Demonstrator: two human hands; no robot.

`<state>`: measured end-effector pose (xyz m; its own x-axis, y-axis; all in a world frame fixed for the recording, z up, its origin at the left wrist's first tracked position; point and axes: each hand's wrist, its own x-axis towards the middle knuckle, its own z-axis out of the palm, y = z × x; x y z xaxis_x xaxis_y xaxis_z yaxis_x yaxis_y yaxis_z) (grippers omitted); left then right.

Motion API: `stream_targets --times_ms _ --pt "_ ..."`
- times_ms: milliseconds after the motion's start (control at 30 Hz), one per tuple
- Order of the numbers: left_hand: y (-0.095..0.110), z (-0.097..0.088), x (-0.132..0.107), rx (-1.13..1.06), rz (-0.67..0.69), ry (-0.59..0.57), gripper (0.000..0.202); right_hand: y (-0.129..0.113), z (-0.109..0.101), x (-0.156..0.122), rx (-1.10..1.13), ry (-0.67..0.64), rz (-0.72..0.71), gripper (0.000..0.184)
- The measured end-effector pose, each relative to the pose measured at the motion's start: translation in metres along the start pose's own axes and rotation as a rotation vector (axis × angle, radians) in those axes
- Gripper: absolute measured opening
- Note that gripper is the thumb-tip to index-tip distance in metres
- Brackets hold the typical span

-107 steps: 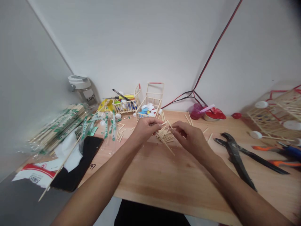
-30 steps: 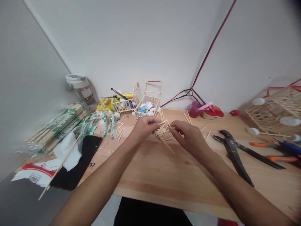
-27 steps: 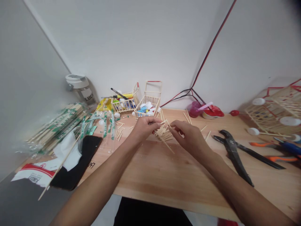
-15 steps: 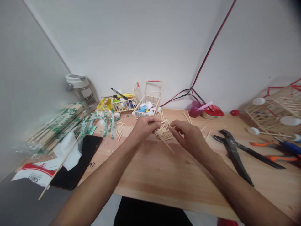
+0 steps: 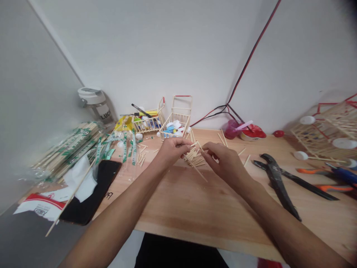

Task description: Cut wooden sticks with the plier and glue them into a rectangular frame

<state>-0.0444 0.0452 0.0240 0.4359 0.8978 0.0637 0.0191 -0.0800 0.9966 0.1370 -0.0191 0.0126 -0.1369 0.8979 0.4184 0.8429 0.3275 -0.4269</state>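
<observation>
Just beside the right hand, the thin sticks are pale, matt wood, and the table below is smooth, light wood. Further right of this hand, the pliers are dark, slightly rough metal.

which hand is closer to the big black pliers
Right. The right hand is to the left of the black pliers, not touching them; the left hand is farther away, beyond the pile of wooden sticks.

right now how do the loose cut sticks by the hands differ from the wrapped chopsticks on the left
The loose cut sticks are short, while the wrapped chopsticks are much longer. The cut sticks lie bare in a crossed heap on the wooden table, while the chopsticks lie side by side in green-printed sleeves inside clear plastic. Both are pale wood.
</observation>
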Motion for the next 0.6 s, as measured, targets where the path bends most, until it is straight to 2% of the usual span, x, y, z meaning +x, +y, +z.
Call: stream_targets --times_ms 600 --pt "0.0012 0.0012 -0.0005 -0.015 -0.013 0.017 0.017 0.001 -0.0002 -0.0002 0.011 0.001 -0.002 0.007"
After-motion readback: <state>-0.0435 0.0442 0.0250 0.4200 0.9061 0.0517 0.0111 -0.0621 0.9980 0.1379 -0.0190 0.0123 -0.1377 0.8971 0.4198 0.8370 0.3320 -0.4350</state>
